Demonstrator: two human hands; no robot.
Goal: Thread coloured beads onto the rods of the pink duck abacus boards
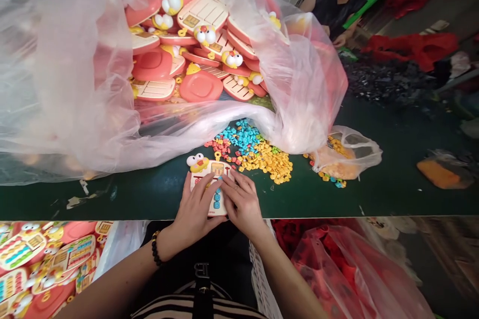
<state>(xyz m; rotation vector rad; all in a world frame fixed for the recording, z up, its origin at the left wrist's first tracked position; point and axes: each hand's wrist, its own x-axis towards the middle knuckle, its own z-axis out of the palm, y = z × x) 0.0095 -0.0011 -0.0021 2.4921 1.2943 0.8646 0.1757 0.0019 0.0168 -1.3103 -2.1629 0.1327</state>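
A dark green tabletop (374,199) spans the frame from left edge to right, its near edge almost straight. Light is brighter at left and centre; the right side sits in dimness. At lower right, a brownish, ribbed surface (449,254) is too murky to identify.

Workshop | bagged toys (201,86) | loose coloured pieces (267,162) | dark heap (392,82), perhaps parts

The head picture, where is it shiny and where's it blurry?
In the head view, pale highlights streak the large plastic bag; in the same view, the toy board looks fairly clear, while the red material upper right looks dimmer, softer.
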